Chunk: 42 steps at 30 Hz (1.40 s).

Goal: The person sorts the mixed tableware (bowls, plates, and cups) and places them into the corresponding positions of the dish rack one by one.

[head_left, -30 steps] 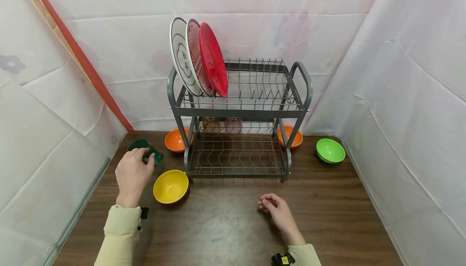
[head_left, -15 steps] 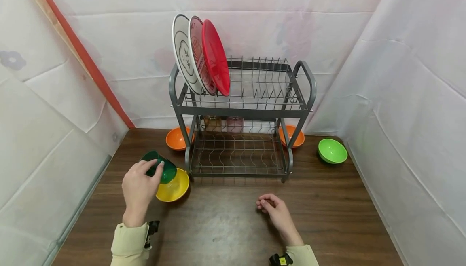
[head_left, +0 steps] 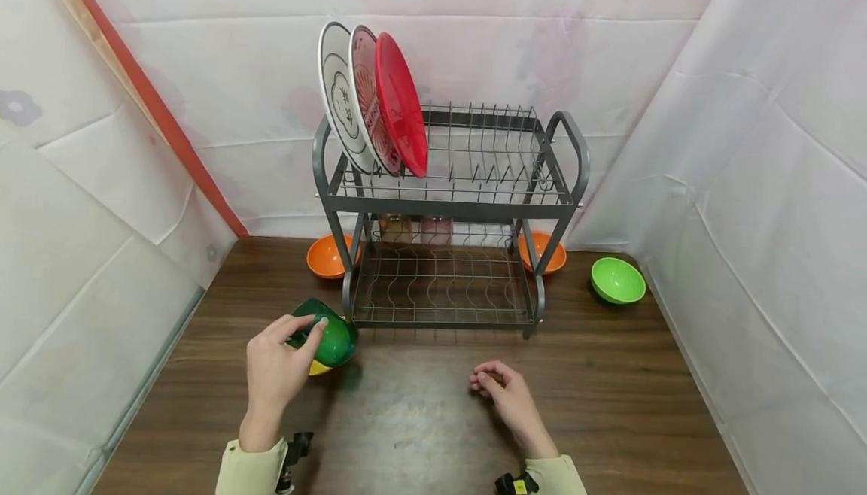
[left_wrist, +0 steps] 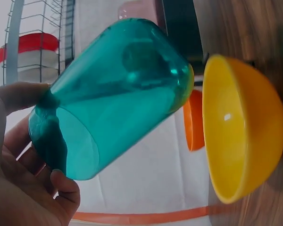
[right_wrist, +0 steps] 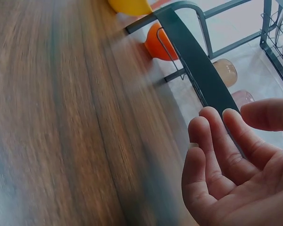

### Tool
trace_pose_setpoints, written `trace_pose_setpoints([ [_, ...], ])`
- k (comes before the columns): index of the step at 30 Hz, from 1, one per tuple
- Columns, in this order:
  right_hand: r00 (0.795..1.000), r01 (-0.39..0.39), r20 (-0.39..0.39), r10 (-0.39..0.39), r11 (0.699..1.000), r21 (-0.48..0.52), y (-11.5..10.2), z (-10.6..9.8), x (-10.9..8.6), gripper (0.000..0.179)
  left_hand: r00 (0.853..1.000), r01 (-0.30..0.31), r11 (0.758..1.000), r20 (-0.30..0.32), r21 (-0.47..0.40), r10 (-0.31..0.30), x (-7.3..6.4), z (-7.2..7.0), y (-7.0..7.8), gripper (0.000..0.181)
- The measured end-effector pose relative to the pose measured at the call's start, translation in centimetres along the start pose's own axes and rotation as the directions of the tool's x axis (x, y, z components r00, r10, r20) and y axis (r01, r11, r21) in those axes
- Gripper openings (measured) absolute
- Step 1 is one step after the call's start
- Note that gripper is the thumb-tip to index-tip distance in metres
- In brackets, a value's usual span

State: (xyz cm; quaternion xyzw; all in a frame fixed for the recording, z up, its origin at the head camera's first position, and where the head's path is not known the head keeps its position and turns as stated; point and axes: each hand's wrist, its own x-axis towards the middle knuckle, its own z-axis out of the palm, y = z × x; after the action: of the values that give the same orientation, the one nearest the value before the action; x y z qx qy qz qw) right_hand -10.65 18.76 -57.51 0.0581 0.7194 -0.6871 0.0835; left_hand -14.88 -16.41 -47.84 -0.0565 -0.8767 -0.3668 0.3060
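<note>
A see-through green cup (head_left: 336, 341) is tilted in the air, its rim pinched between the thumb and fingers of my left hand (head_left: 278, 359). In the left wrist view the cup (left_wrist: 118, 99) shows its rounded base pointing away from the palm. Below it on the table is a yellow bowl (head_left: 318, 368), mostly hidden by the cup in the head view; the left wrist view shows the bowl (left_wrist: 226, 122) apart from the cup. My right hand (head_left: 504, 397) is low over the table at the front right, fingers loosely curled, holding nothing.
A two-tier dark metal dish rack (head_left: 447, 210) stands at the back. Its upper tier bears a white plate (head_left: 344, 107), a patterned plate (head_left: 369, 104) and a red plate (head_left: 401, 104). Orange bowls (head_left: 325, 258) flank it, with a green bowl (head_left: 618, 280) at right. Two cups (head_left: 436, 231) sit on the lower tier.
My left hand has lifted the green cup from the table's left side and carried it right and toward me, over the yellow bowl. The right hand has barely shifted.
</note>
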Motion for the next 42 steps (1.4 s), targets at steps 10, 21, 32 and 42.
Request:
trace_pose_setpoints([
  [10,0.998,0.007,0.059,-0.007,1.0,-0.001,0.0,1.5,-0.1,0.019,0.994,-0.053,0.99,0.086,-0.133,0.064,-1.8,2.3,2.7,0.01],
  [21,0.977,0.045,0.212,-0.036,0.998,-0.038,0.3,3.9,-0.8,0.026,0.967,-0.017,0.918,0.226,-0.397,0.116,-4.3,5.1,5.7,0.008],
  [32,0.972,-0.063,0.232,0.041,0.994,0.09,-0.1,4.2,-1.2,0.035,0.94,-0.049,0.849,0.263,-0.527,0.218,-5.9,7.3,7.6,0.009],
  [42,0.963,-0.152,0.262,0.062,0.928,0.341,-0.8,3.0,-1.3,0.052,0.899,0.002,0.856,0.376,-0.517,0.225,-6.1,7.8,7.7,0.004],
])
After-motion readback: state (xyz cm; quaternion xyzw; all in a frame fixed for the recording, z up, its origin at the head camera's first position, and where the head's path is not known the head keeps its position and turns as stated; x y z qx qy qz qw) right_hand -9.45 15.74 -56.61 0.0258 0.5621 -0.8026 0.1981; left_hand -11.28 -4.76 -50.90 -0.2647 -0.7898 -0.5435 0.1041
